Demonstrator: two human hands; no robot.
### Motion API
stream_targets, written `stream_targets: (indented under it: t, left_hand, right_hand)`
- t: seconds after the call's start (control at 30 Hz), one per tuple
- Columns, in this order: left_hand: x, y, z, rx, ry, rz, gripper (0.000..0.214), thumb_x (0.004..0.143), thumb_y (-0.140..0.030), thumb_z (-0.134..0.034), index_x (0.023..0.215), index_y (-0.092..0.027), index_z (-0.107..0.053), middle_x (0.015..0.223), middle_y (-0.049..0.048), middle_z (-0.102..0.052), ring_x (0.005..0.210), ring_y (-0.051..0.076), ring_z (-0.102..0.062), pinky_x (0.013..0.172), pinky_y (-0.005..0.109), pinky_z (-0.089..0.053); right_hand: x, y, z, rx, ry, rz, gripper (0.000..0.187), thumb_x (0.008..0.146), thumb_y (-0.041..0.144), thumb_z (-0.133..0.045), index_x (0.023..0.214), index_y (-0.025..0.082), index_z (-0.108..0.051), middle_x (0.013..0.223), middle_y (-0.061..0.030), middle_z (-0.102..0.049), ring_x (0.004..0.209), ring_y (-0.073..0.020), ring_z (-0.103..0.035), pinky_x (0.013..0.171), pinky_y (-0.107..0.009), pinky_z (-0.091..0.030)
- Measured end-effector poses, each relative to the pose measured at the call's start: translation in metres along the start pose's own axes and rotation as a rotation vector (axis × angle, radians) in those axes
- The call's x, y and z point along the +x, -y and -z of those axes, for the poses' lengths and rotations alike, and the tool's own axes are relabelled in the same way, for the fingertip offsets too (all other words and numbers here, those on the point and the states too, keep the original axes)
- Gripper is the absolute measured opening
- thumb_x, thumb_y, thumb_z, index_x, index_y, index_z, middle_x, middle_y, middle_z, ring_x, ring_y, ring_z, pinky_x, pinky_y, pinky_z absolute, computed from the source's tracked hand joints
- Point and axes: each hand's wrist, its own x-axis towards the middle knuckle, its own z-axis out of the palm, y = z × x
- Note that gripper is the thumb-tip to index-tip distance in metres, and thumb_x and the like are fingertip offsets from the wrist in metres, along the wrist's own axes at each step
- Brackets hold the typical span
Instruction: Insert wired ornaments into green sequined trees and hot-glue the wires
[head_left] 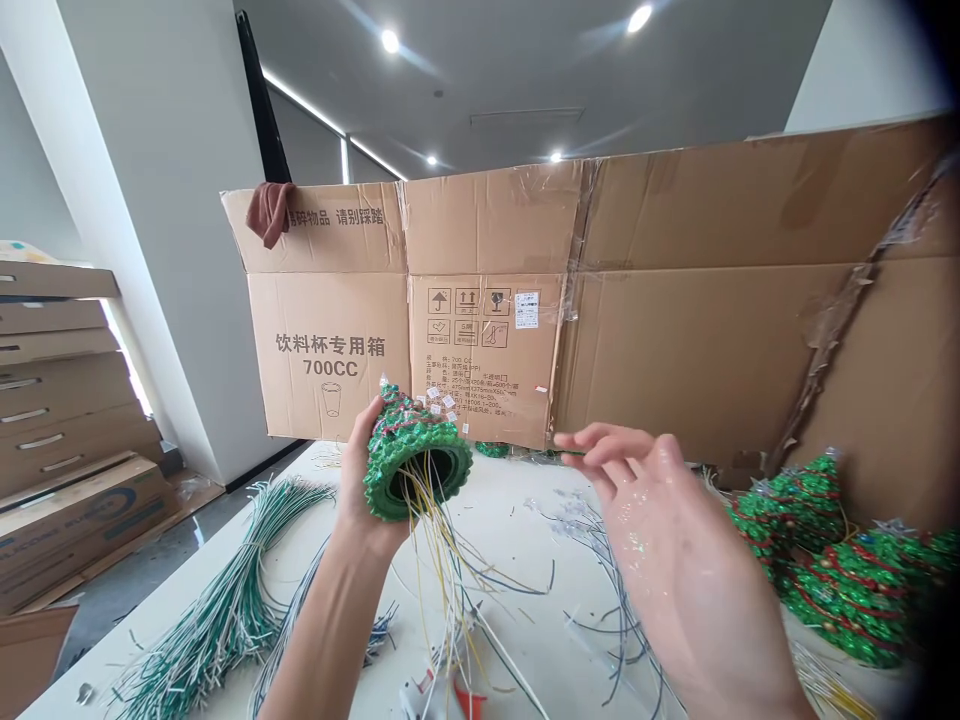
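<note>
My left hand (pixel 364 480) grips a small green tinsel Christmas tree (pixel 409 430). The tree is tilted, so its hollow base faces me, and yellow, white and blue wires (pixel 450 560) trail out of the opening onto the table. Small white square pieces (pixel 442 400) show along its side. To the right, my right hand (pixel 637 530) is raised with the palm turned up and the fingers stretched to the left, apart from the tree. Glitter specks lie on its palm. A thin greenish bit shows by its fingertips; whether it touches them I cannot tell.
A bundle of green and white wires (pixel 232 590) lies on the left of the white table (pixel 517 530). Blue-grey wires (pixel 607 580) lie near my right hand. Several finished trees (pixel 847 590) stand at right. A glue gun (pixel 435 695) sits in front. Cardboard (pixel 675 350) walls the back.
</note>
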Motion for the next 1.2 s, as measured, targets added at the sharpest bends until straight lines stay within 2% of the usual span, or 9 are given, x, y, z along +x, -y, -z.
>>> stream_targets:
  t: [0.1, 0.2, 0.3, 0.4, 0.6, 0.73, 0.93, 1.13, 1.2]
  left_hand:
    - [0.003, 0.0, 0.006, -0.008, 0.01, 0.013, 0.023, 0.098, -0.04, -0.07, 0.095, -0.018, -0.072, 0.082, 0.0059, -0.077, 0.078, 0.023, -0.078, 0.09, 0.043, -0.067]
    - [0.008, -0.001, 0.014, -0.018, 0.086, 0.033, 0.027, 0.102, -0.044, -0.065, 0.098, -0.018, -0.074, 0.09, 0.0088, -0.079, 0.087, 0.026, -0.08, 0.09, 0.045, -0.067]
    - [0.01, -0.001, 0.019, -0.071, 0.13, 0.046, 0.03, 0.104, -0.045, -0.061, 0.099, -0.019, -0.074, 0.1, 0.0108, -0.081, 0.094, 0.027, -0.081, 0.093, 0.046, -0.067]
    - [0.01, -0.003, 0.018, -0.114, 0.146, 0.039, 0.032, 0.107, -0.045, -0.058, 0.1, -0.019, -0.075, 0.099, 0.0102, -0.081, 0.098, 0.027, -0.081, 0.094, 0.046, -0.067]
    - [0.008, -0.004, 0.017, -0.099, 0.154, 0.017, 0.035, 0.107, -0.048, -0.056, 0.099, -0.019, -0.075, 0.094, 0.0097, -0.081, 0.093, 0.027, -0.081, 0.092, 0.048, -0.069]
    - [0.008, -0.003, 0.02, -0.041, 0.18, 0.028, 0.036, 0.104, -0.052, -0.061, 0.099, -0.019, -0.075, 0.099, 0.0112, -0.081, 0.095, 0.03, -0.08, 0.09, 0.05, -0.069]
    - [0.005, -0.001, 0.014, -0.074, 0.186, 0.015, 0.038, 0.106, -0.052, -0.055, 0.097, -0.02, -0.074, 0.097, 0.0093, -0.079, 0.094, 0.027, -0.079, 0.093, 0.047, -0.068]
    - [0.006, 0.002, 0.015, -0.022, 0.207, 0.035, 0.039, 0.103, -0.055, -0.06, 0.099, -0.018, -0.075, 0.098, 0.0122, -0.079, 0.095, 0.029, -0.079, 0.09, 0.047, -0.068]
    - [0.005, 0.002, 0.014, -0.029, 0.205, 0.034, 0.038, 0.103, -0.053, -0.06, 0.1, -0.018, -0.074, 0.098, 0.0121, -0.078, 0.094, 0.028, -0.079, 0.089, 0.047, -0.068]
  right_hand:
    - [0.004, 0.002, -0.001, 0.337, 0.089, -0.139, 0.054, 0.112, 0.062, -0.039, 0.095, 0.034, -0.082, 0.131, -0.0059, -0.077, 0.137, -0.0335, -0.065, 0.105, -0.054, -0.057]
    - [0.004, 0.002, 0.003, 0.485, 0.168, -0.271, 0.057, 0.109, 0.07, -0.04, 0.089, 0.034, -0.079, 0.083, -0.0038, -0.075, 0.083, -0.0278, -0.076, 0.078, -0.049, -0.062]
    - [0.003, 0.003, 0.011, 0.496, 0.35, -0.33, 0.069, 0.107, 0.076, -0.036, 0.069, 0.029, -0.069, 0.046, 0.0086, -0.027, 0.035, -0.0127, -0.03, 0.054, -0.037, -0.047]
    - [0.001, 0.004, 0.017, 0.203, 0.449, -0.247, 0.068, 0.094, 0.089, -0.052, 0.072, 0.027, -0.071, 0.055, 0.0096, -0.021, 0.046, -0.0115, -0.019, 0.051, -0.032, -0.032]
    - [-0.001, -0.004, 0.016, -0.883, 0.2, 0.248, 0.03, 0.095, 0.05, -0.08, 0.118, 0.033, -0.078, 0.08, 0.0002, -0.057, 0.07, -0.0204, -0.054, 0.068, -0.035, -0.043]
    - [0.002, -0.015, 0.011, -1.128, 0.091, 0.48, 0.019, 0.103, 0.039, -0.069, 0.092, 0.026, -0.077, 0.082, -0.0019, -0.054, 0.067, -0.019, -0.051, 0.066, -0.037, -0.039]
    - [0.006, -0.013, 0.006, -0.522, -0.145, 0.205, 0.037, 0.109, 0.048, -0.062, 0.078, 0.027, -0.062, 0.073, 0.0013, -0.048, 0.069, -0.0183, -0.045, 0.067, -0.034, -0.039]
    - [0.009, 0.0, 0.007, 0.248, 0.047, -0.112, 0.056, 0.111, 0.065, -0.036, 0.099, 0.033, -0.08, 0.12, -0.0077, -0.074, 0.122, -0.0314, -0.069, 0.09, -0.045, -0.062]
    - [0.007, 0.004, 0.008, 0.306, 0.072, -0.173, 0.056, 0.11, 0.068, -0.034, 0.1, 0.036, -0.078, 0.111, -0.0062, -0.078, 0.112, -0.0307, -0.075, 0.08, -0.046, -0.065]
